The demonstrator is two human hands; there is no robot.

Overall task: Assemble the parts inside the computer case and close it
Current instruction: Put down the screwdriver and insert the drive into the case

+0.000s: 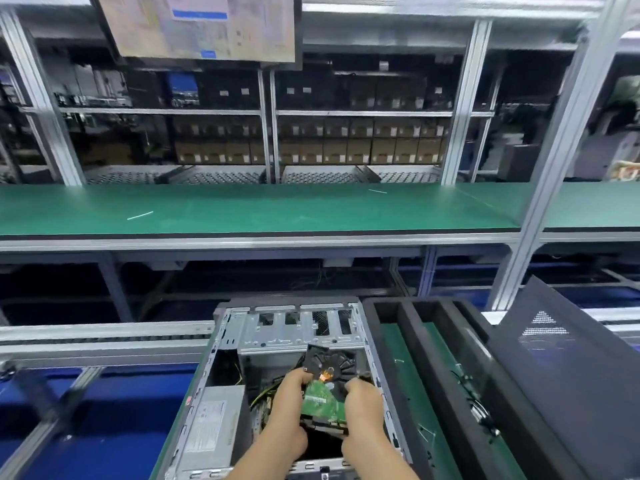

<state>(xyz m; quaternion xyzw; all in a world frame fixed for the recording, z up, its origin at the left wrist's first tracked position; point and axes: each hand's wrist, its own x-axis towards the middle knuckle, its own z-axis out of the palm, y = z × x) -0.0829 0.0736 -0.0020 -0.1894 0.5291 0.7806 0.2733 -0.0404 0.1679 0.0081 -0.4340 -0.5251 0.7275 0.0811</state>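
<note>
Both hands hold one hard drive (323,403) just above the open computer case (277,336). The left hand (287,403) grips its left edge and the right hand (363,407) curls round its right edge. The drive shows a glossy green circuit board on ribbed black metal. The case is bare, punched grey steel, with a boxy grey power supply (211,427) inside at left. To the right sits a slotted black foam tray (408,327), with a dark perforated side panel (571,368) leaning beyond it.
</note>
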